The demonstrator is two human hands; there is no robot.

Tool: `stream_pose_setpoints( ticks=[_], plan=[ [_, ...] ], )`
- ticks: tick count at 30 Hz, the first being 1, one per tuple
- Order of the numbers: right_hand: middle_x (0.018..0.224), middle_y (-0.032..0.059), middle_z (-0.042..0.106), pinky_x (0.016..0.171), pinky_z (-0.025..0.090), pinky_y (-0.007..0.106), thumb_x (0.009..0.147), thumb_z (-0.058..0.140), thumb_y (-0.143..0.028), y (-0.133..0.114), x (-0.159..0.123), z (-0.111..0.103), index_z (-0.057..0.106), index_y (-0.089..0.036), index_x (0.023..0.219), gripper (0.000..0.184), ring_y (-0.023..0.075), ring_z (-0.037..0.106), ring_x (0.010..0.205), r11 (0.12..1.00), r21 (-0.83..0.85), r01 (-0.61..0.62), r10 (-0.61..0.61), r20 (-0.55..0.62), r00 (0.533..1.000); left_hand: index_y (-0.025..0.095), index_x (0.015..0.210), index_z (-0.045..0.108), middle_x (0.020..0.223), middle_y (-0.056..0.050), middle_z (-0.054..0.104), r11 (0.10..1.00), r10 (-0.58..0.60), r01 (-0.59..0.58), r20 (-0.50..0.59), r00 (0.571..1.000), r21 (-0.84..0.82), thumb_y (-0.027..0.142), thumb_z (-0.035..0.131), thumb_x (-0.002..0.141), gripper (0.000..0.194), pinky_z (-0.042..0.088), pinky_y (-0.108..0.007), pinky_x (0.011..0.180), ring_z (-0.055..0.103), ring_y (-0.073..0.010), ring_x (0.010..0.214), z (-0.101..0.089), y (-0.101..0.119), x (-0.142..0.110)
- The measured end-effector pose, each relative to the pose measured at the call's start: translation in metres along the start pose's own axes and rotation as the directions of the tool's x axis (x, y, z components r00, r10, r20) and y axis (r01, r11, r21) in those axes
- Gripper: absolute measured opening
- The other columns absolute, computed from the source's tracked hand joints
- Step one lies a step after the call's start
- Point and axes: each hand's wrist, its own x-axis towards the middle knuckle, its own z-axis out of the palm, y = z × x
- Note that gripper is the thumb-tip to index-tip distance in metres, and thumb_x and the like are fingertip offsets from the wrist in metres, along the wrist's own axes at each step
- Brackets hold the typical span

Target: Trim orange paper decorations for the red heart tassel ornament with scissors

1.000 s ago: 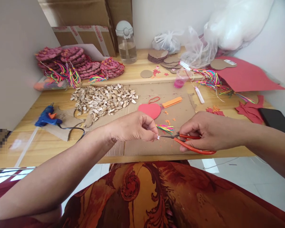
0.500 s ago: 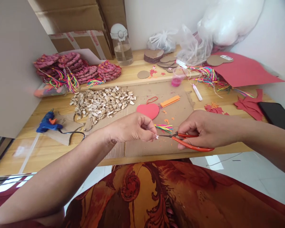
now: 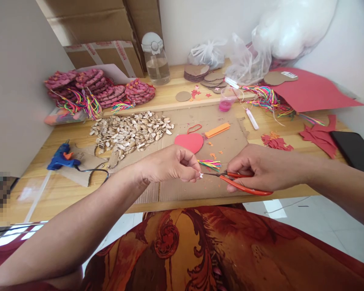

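Between the thumb and fingertips of my left hand (image 3: 172, 163) is a tiny white paper piece (image 3: 201, 175) with pointed edges. My right hand (image 3: 255, 167) is wrapped round the orange-handled scissors (image 3: 245, 186), whose blades point left and reach the paper piece. Behind my fingers, a red heart-like paper shape (image 3: 189, 142) with a red string loop lies on the cardboard sheet (image 3: 182, 192). A tassel of coloured strings (image 3: 211, 164) pokes out beside my left fingertips. An orange folded strip (image 3: 217, 130) lies farther back, near small orange scraps.
To the left are a pile of pistachio-like shells (image 3: 133, 131) and a blue glue gun (image 3: 62, 157). Stacked pink shell pieces (image 3: 91, 87), a water bottle (image 3: 157, 64) and cardboard discs (image 3: 196, 72) stand behind. Toward the right are a pink-paint cup (image 3: 226, 103), red scraps (image 3: 276, 142) and a phone (image 3: 356, 149).
The view has shifted very slightly. Both hands keep nearly the same positions, with the scissor blades still at the small paper piece.
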Motion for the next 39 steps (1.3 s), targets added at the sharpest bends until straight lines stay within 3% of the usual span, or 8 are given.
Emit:
stream_pose_setpoints(
  ticks=[9, 13, 21, 28, 34, 39],
  plan=[
    [0.050, -0.0063, 0.026, 0.042, 0.021, 0.023, 0.083, 0.058, -0.047, 0.000, 0.000, 0.003, 0.048, -0.018, 0.057, 0.041, 0.0081, 0.025, 0.047, 0.996, 0.085, 0.018, -0.018, -0.002, 1.000, 0.013, 0.074, 0.067, 0.068, 0.001, 0.064, 1.000, 0.007, -0.007, 0.006, 1.000, -0.018, 0.016, 0.063, 0.066, 0.009, 0.045, -0.023, 0.067, 0.055, -0.0087, 0.063, -0.001, -0.003, 0.003],
    [0.049, -0.0064, 0.027, 0.042, 0.023, 0.023, 0.085, 0.056, -0.045, 0.003, 0.000, 0.002, 0.046, -0.018, 0.057, 0.040, 0.0077, 0.026, 0.046, 0.998, 0.024, 0.063, -0.062, -0.035, 0.997, 0.013, 0.073, 0.067, 0.068, 0.001, 0.063, 1.000, 0.012, -0.011, 0.008, 1.000, -0.023, 0.015, 0.063, 0.066, 0.009, 0.045, -0.022, 0.067, 0.056, -0.0085, 0.063, -0.001, -0.004, 0.002],
    [0.050, -0.0072, 0.030, 0.043, 0.022, 0.023, 0.084, 0.059, -0.043, 0.018, 0.000, 0.007, 0.044, -0.018, 0.058, 0.039, 0.0077, 0.027, 0.046, 0.999, 0.011, 0.034, -0.033, -0.097, 0.995, 0.013, 0.075, 0.067, 0.068, 0.000, 0.064, 0.992, -0.002, -0.006, -0.068, 0.998, -0.130, 0.017, 0.065, 0.066, 0.010, 0.045, -0.021, 0.064, 0.055, -0.0074, 0.061, 0.000, -0.006, 0.001],
    [0.053, -0.0066, 0.023, 0.044, 0.021, 0.024, 0.080, 0.064, -0.040, 0.008, 0.001, 0.005, 0.036, -0.019, 0.056, 0.043, 0.0081, 0.024, 0.049, 0.995, -0.072, 0.072, -0.078, -0.081, 0.994, 0.013, 0.073, 0.067, 0.068, 0.001, 0.064, 0.996, 0.001, -0.004, -0.035, 0.999, -0.091, 0.013, 0.064, 0.065, 0.009, 0.044, -0.022, 0.066, 0.055, -0.0080, 0.063, -0.001, -0.005, 0.001],
    [0.050, -0.0060, 0.027, 0.043, 0.021, 0.024, 0.082, 0.060, -0.043, 0.002, 0.001, 0.002, 0.047, -0.019, 0.056, 0.038, 0.0082, 0.024, 0.047, 0.997, -0.070, 0.033, -0.037, -0.060, 0.997, 0.014, 0.074, 0.068, 0.068, 0.002, 0.064, 1.000, 0.014, -0.015, -0.036, 0.999, -0.019, 0.014, 0.063, 0.066, 0.009, 0.042, -0.022, 0.065, 0.054, -0.0079, 0.064, -0.002, -0.005, 0.000],
    [0.047, -0.0062, 0.030, 0.042, 0.021, 0.023, 0.083, 0.058, -0.046, 0.003, 0.001, 0.003, 0.056, -0.018, 0.059, 0.037, 0.0080, 0.025, 0.045, 0.995, -0.081, 0.066, -0.073, -0.086, 0.994, 0.014, 0.074, 0.068, 0.068, 0.002, 0.064, 1.000, 0.014, -0.013, -0.052, 0.999, 0.019, 0.017, 0.064, 0.067, 0.009, 0.041, -0.022, 0.065, 0.054, -0.0083, 0.064, -0.002, -0.005, 0.000]
  ],
)
